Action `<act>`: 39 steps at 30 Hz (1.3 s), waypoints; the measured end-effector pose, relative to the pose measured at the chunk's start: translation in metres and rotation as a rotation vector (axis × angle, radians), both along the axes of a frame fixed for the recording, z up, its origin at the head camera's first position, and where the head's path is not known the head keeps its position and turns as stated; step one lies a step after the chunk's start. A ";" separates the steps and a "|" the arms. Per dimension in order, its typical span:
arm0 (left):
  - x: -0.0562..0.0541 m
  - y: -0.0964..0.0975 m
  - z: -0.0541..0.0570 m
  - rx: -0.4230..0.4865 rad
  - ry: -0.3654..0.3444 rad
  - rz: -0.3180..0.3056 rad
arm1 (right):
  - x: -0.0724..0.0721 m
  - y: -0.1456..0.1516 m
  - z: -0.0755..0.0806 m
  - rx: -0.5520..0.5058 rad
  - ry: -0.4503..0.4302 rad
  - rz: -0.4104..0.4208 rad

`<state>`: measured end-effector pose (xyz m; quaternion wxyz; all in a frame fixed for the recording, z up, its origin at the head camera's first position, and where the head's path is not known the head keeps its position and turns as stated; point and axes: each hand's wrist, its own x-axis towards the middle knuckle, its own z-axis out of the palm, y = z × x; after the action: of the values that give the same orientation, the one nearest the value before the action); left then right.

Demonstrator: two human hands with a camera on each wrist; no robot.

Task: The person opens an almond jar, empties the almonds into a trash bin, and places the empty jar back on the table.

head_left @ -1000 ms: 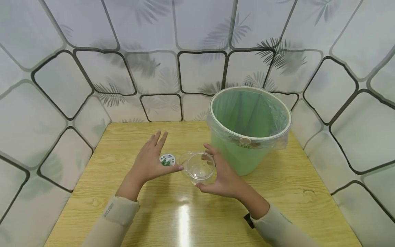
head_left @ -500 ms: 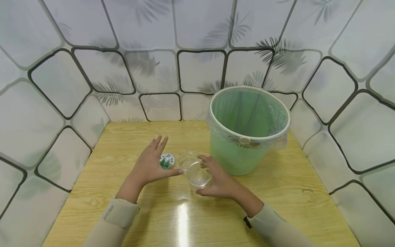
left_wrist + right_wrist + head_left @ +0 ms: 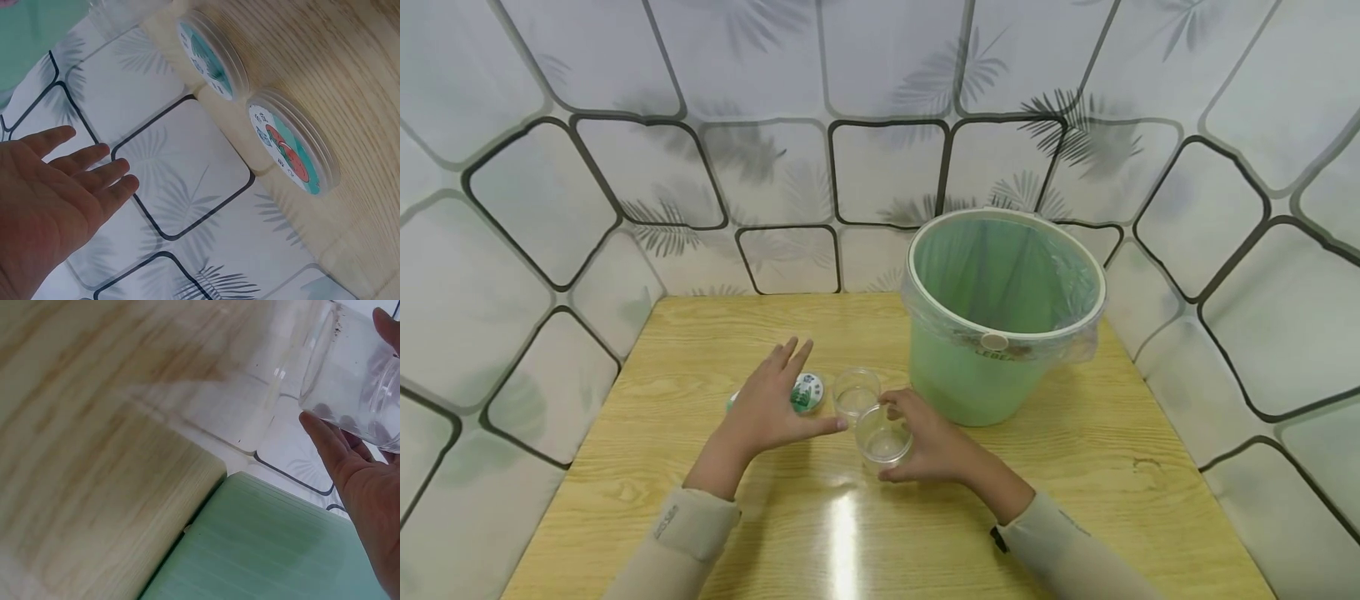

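Note:
My right hand (image 3: 925,437) grips a clear round plastic jar (image 3: 883,437) between thumb and fingers. The right wrist view shows the held jar (image 3: 350,375) tilted in that frame, its see-through wall against the fingers. Just behind it, a second clear jar (image 3: 856,390) stands on the table. My left hand (image 3: 767,408) is spread with fingers straight, its thumb pointing at the jars and nothing in it. Beside its fingers lies a round lid with a green-and-white label (image 3: 807,392). Another lid with a red fruit picture (image 3: 284,147) shows in the left wrist view, mostly hidden behind the hand in the head view.
A green bin (image 3: 977,383) with a clear liner and pale rim stands at the back right of the wooden table (image 3: 1045,517), close to my right hand. Patterned fabric walls (image 3: 790,183) rise behind the table and at both sides.
My right hand has brought the held jar down and slightly toward me, away from the second jar, which now shows more fully. My left hand has shifted slightly, with more of the hidden lid showing.

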<state>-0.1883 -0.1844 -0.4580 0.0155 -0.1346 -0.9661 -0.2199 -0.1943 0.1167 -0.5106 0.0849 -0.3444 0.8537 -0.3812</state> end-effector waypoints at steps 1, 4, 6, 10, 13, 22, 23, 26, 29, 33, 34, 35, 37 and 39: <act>0.001 0.001 0.000 0.002 0.004 -0.002 | 0.000 0.000 -0.001 0.000 -0.007 0.003; 0.002 0.002 0.000 0.009 0.013 -0.009 | -0.001 -0.001 -0.004 -0.008 -0.021 0.017; 0.003 0.003 -0.001 0.006 0.012 -0.010 | -0.001 -0.001 -0.007 -0.004 -0.031 0.020; 0.005 0.005 -0.002 0.001 0.004 -0.009 | -0.002 -0.003 -0.010 0.004 -0.030 0.018; 0.006 0.006 -0.004 0.006 0.002 -0.011 | -0.002 -0.003 -0.011 0.011 -0.036 0.010; 0.009 0.008 -0.010 0.015 0.000 -0.028 | -0.001 -0.004 -0.009 0.035 -0.043 -0.014; 0.010 0.008 -0.010 0.016 -0.001 -0.029 | -0.001 -0.003 -0.009 0.041 -0.038 -0.015; 0.011 0.009 -0.011 0.013 -0.012 -0.034 | -0.001 -0.003 -0.009 0.058 -0.022 -0.023; 0.012 0.009 -0.012 0.019 -0.028 -0.038 | -0.002 -0.003 -0.010 0.079 -0.016 -0.033; 0.012 0.010 -0.013 0.019 -0.043 -0.039 | -0.002 -0.003 -0.010 0.098 -0.010 -0.041; 0.012 0.010 -0.013 0.016 -0.042 -0.040 | -0.002 -0.004 -0.010 0.100 -0.007 -0.042; 0.012 0.010 -0.014 0.014 -0.039 -0.042 | -0.002 -0.004 -0.009 0.100 -0.006 -0.043; 0.012 0.010 -0.014 0.011 -0.039 -0.045 | -0.001 -0.004 -0.008 0.109 0.002 -0.047; 0.012 0.010 -0.014 0.008 -0.037 -0.048 | -0.001 -0.004 -0.007 0.126 0.021 -0.048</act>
<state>-0.1765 -0.1741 -0.4715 -0.0070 -0.1534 -0.9618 -0.2267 -0.1953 0.1129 -0.5175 0.0884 -0.3218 0.8849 -0.3249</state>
